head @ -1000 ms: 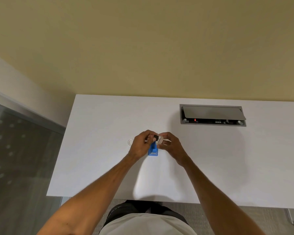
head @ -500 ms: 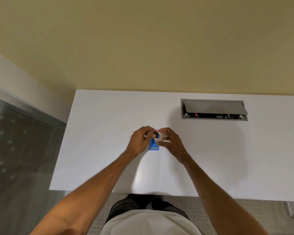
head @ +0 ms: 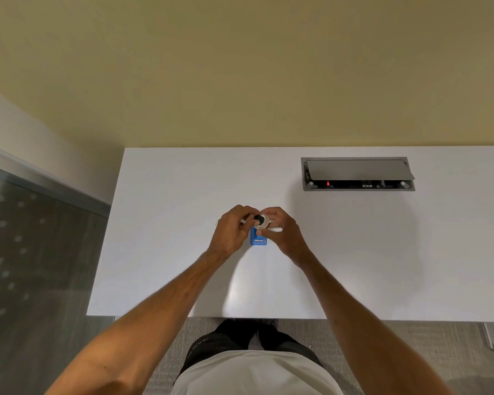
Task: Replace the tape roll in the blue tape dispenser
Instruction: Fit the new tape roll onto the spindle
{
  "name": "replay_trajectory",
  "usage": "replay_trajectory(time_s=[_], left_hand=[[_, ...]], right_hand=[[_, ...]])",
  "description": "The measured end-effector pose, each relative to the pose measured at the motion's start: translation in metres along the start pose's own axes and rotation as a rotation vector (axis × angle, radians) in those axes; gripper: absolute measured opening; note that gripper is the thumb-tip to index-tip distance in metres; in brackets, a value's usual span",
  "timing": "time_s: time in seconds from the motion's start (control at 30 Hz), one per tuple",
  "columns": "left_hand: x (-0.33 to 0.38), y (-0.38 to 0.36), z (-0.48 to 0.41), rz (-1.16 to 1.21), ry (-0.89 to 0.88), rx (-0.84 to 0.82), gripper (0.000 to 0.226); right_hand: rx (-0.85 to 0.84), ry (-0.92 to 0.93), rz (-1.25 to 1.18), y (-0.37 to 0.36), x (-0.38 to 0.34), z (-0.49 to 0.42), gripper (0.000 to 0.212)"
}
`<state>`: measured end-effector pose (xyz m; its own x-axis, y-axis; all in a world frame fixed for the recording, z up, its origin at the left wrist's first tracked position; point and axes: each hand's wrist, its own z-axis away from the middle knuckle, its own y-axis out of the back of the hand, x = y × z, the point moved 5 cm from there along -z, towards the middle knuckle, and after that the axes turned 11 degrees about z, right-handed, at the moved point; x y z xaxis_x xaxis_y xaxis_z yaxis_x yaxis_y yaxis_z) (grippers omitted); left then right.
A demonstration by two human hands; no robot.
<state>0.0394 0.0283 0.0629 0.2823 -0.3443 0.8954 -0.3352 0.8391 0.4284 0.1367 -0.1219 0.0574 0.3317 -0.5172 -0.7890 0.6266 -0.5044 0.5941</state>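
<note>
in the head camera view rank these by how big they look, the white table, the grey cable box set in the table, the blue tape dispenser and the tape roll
1. white table
2. grey cable box
3. blue tape dispenser, partly hidden by the hands
4. tape roll, partly covered by fingers, so its rank against the dispenser is unsure

Blue dispenser (head: 258,240) — white table (head: 169,223)

I see the table (head: 160,252) set against the wall (head: 240,67), with the cable box (head: 357,173) sunk into its far right part. The dispenser (head: 258,240) sits on the table near the middle, between the left hand (head: 231,230) and right hand (head: 284,232). Both hands meet just behind it, holding the tape roll (head: 261,221) above its far end.
</note>
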Motion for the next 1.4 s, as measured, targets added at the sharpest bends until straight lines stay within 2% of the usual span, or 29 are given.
replay_trajectory(time_s=[0.27, 0.43, 0.67, 0.87, 1.17, 1.4], left_hand=[[0.009, -0.009, 0.006, -0.044, -0.016, -0.046, 0.023], [0.015, -0.014, 0.007, -0.070, -0.002, -0.032, 0.024], [0.008, -0.015, 0.010, 0.013, 0.054, -0.016, 0.019], [0.010, -0.016, 0.014, -0.044, 0.016, 0.008, 0.021], [0.008, -0.020, 0.010, -0.021, 0.030, 0.024, 0.018], [0.005, -0.022, 0.010, 0.043, 0.055, 0.043, 0.021]], right_hand=[[0.009, -0.039, -0.068, 0.000, 0.005, 0.012, 0.043], [0.007, -0.102, -0.147, 0.003, 0.009, 0.018, 0.046], [-0.029, -0.115, -0.238, 0.004, 0.015, 0.019, 0.046], [-0.043, -0.148, -0.292, 0.003, 0.017, 0.020, 0.050], [-0.037, -0.150, -0.255, 0.007, 0.018, 0.019, 0.056], [-0.046, -0.152, -0.210, 0.005, 0.021, 0.015, 0.053]])
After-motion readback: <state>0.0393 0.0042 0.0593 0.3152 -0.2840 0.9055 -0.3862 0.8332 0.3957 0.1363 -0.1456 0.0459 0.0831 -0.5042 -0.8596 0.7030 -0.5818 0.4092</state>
